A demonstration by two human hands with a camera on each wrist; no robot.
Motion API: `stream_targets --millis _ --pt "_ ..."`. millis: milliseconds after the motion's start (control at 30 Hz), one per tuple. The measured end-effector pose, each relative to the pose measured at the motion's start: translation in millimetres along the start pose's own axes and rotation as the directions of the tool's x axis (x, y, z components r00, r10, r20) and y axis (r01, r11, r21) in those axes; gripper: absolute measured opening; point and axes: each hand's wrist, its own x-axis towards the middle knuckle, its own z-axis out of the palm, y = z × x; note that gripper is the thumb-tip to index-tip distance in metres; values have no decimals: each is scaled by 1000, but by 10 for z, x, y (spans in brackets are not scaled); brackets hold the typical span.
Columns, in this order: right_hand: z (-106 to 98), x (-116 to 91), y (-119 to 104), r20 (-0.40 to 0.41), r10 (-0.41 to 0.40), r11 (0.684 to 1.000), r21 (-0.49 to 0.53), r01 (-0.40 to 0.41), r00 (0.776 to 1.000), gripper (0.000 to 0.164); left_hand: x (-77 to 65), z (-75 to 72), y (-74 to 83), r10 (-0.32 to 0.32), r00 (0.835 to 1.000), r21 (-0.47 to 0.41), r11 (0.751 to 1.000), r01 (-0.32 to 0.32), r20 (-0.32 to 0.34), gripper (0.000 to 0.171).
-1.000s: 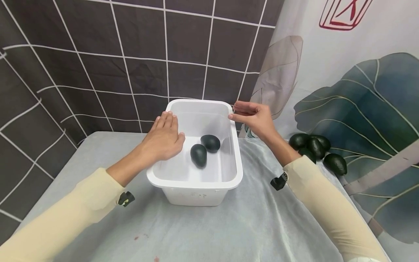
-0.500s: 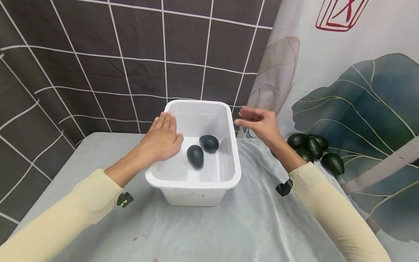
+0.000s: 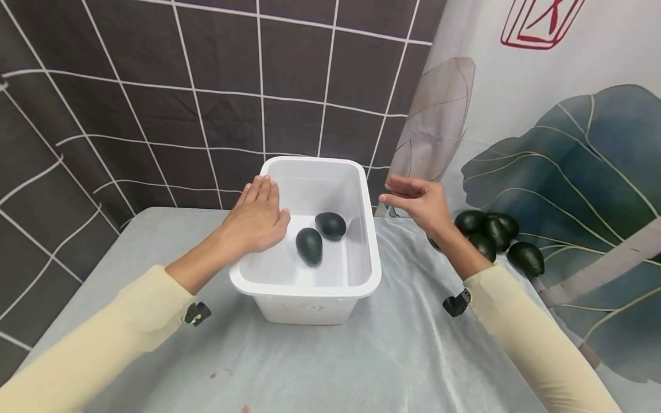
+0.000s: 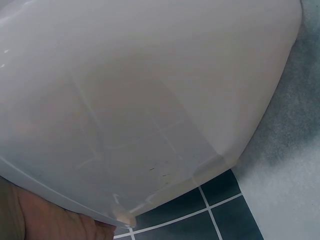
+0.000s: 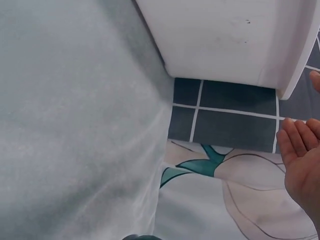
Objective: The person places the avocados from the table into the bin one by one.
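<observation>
Two dark green avocados, one [image 3: 309, 246] nearer and one [image 3: 330, 226] just behind it, lie on the floor of a white plastic tub [image 3: 307, 291]. My left hand [image 3: 256, 215] rests flat on the tub's left rim with its fingers straight. In the left wrist view the tub's outer wall [image 4: 150, 100] fills most of the picture, and part of the left hand [image 4: 55, 217] shows at the bottom. To the right of the tub, apart from its rim, my right hand [image 3: 419, 201] hovers with fingers loosely bent and nothing in them. The right wrist view shows that hand [image 5: 302, 160] beside the tub.
Several more avocados [image 3: 525, 258] sit in a group at the table's right edge, partly behind the right forearm. A grey cloth [image 3: 330, 367] covers the table. A dark tile-patterned curtain [image 3: 217, 115] and a leaf-printed curtain [image 3: 568, 160] hang close behind and to the right.
My right hand has drawn away from the tub's right rim, moving right and slightly down. The left hand stays on the rim, and the two avocados in the tub keep their places.
</observation>
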Motion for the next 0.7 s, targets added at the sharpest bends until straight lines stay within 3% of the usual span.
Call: stream_targets --millis 700 --pt "-106 -159 141 -15 11 997 -80 -12 1000 61 -6 -5 -6 4 1000 9 1000 -4 2 79"
